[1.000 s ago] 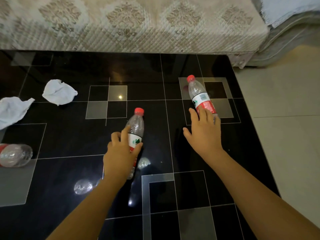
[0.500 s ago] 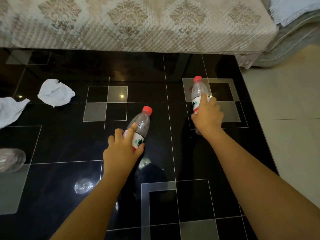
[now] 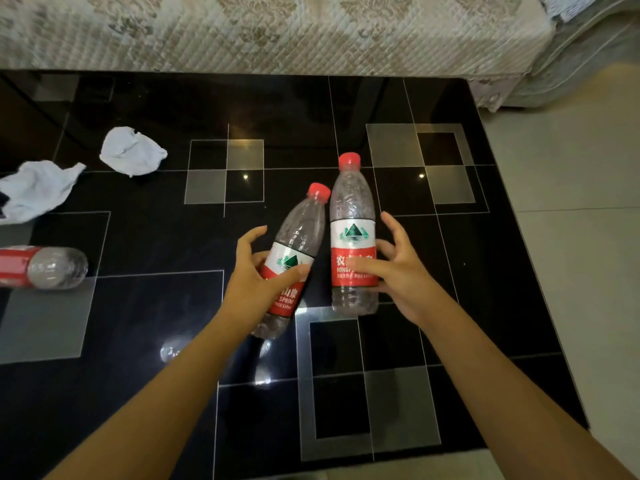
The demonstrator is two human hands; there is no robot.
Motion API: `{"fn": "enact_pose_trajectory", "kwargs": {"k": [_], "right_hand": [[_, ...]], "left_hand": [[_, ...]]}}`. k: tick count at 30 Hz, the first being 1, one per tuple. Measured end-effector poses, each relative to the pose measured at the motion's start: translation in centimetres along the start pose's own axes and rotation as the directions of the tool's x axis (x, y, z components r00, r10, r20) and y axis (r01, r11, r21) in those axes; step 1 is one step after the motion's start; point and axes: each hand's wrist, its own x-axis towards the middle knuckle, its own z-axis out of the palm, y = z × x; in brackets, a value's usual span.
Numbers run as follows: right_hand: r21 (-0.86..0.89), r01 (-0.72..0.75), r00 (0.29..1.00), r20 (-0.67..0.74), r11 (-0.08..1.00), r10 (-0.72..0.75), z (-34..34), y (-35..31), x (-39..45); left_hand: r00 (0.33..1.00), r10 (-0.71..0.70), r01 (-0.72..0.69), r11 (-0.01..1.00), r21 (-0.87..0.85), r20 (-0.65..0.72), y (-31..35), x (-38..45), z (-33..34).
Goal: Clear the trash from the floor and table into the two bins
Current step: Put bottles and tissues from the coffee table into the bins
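- We are gripping one bottle per hand above the bench [image 3: 485,271]: left hand [image 3: 254,284] on the tilted bottle [image 3: 294,258], right hand [image 3: 398,271] on the upright bottle [image 3: 353,237].
- Caps are pointing far; bottles nearly touching; no bin is showing.

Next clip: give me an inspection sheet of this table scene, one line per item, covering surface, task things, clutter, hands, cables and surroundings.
Surface: glossy black table with grey square patterns and light reflections.
Job's things: left bottle tilted, right bottle upright, both red-capped, caps nearly touching; third bottle lying at the left edge; two crumpled tissues at far left.
Clutter: nothing seen beyond the trash.
Hands: left hand grips the left bottle; right hand holds the right bottle with its fingers across the label.
Cables: nothing seen.
Surroundings: quilted patterned sofa cover behind; pale tiled floor on the right; bins not in view.
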Motion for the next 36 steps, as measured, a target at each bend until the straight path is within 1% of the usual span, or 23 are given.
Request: {"fn": "enact_pose_trajectory", "kwargs": {"k": [3,6,11,14,19,22,24,27,33,36], "right_hand": [[0.054,0.03,0.998,0.06,0.998,-0.033,0.9,2.3,-4.2],[0.047,0.071,0.994,0.083,0.996,-0.074,2.3,4.4,-8.6],[-0.032,0.099,0.988,0.121,0.995,-0.095,5.8,9.0,-16.4],[-0.097,0.092,0.987,0.143,0.991,-0.077,8.3,12.8,-20.5],[-0.146,0.016,0.993,0.114,0.989,0.0,12.7,20.3,-25.4],[-0.193,-0.04,0.992,0.11,0.98,0.062,15.0,25.6,-27.0],[-0.207,-0.077,0.989,0.112,0.975,0.101,16.2,28.7,-27.8],[-0.237,-0.081,0.989,0.099,0.968,0.107,17.3,32.8,-27.7],[-0.289,-0.004,0.999,-0.039,0.957,-0.007,17.7,39.9,-24.6],[-0.33,0.057,0.995,-0.061,0.942,-0.081,18.2,42.6,-23.0]], "left_hand": [[0.997,0.001,0.008,0.993,-0.114,0.078,-0.3,-3.9,-1.1],[0.989,0.04,-0.018,0.988,-0.156,0.14,-0.9,-8.7,-2.6],[0.979,0.045,-0.028,0.996,-0.087,0.2,-4.7,-17.4,-6.6],[0.979,0.037,-0.028,0.998,-0.051,0.199,-8.3,-22.1,-9.7],[0.985,-0.071,0.072,0.997,-0.003,0.156,-15.3,-28.4,-14.3],[0.982,-0.111,0.11,0.994,0.012,0.152,-20.0,-30.8,-15.3],[0.984,-0.126,0.125,0.992,0.016,0.127,-23.2,-31.8,-15.4],[0.985,-0.13,0.127,0.991,0.037,0.112,-27.7,-32.3,-14.6],[0.996,-0.07,0.07,0.998,0.0,0.051,-35.8,-31.0,-12.5],[0.999,-0.053,0.053,0.998,-0.026,0.003,-38.6,-29.9,-11.5]]}}
